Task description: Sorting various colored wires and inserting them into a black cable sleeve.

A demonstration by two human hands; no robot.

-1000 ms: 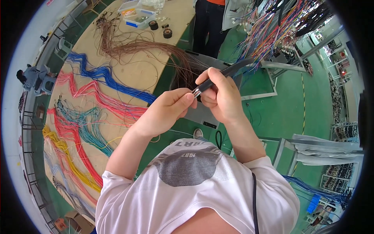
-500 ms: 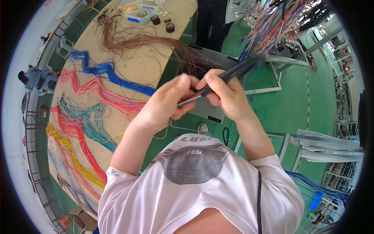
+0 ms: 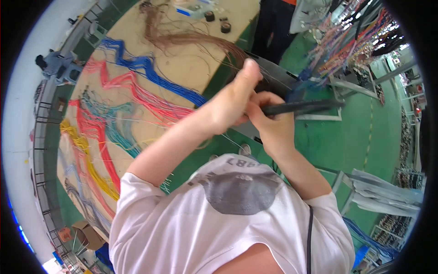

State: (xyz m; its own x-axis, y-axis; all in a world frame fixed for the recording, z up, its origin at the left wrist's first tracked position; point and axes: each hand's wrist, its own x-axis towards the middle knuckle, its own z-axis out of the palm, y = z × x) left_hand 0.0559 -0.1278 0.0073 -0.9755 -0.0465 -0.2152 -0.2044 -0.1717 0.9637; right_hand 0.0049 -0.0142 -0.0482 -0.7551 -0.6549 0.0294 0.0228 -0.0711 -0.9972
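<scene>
My right hand (image 3: pixel 275 124) is closed round one end of a long black flexible tube (image 3: pixel 310 106), which looks like cable sleeving. The tube reaches out to the right, its far end blurred by motion. Close against the right hand is my left hand (image 3: pixel 231 101), thumb raised. The left fingers are hidden behind the palm and by the right hand, so whatever they hold does not show. Just beyond both hands, a bundle of brown wires (image 3: pixel 223 44) runs off the table edge.
The wooden table (image 3: pixel 182 73) carries blue wires (image 3: pixel 159 81), red wires (image 3: pixel 132 91), teal wires (image 3: pixel 112 130) and yellow wires (image 3: pixel 93 166). Black tape rolls (image 3: pixel 225 27) lie at its far end. A person (image 3: pixel 273 27) stands beyond, near a metal frame (image 3: pixel 356 86) hung with multicoloured wires.
The tube has swung from slanting up to the right to nearly level. My left hand has turned and risen with its thumb up; the wire strands earlier seen between the hands are now hidden.
</scene>
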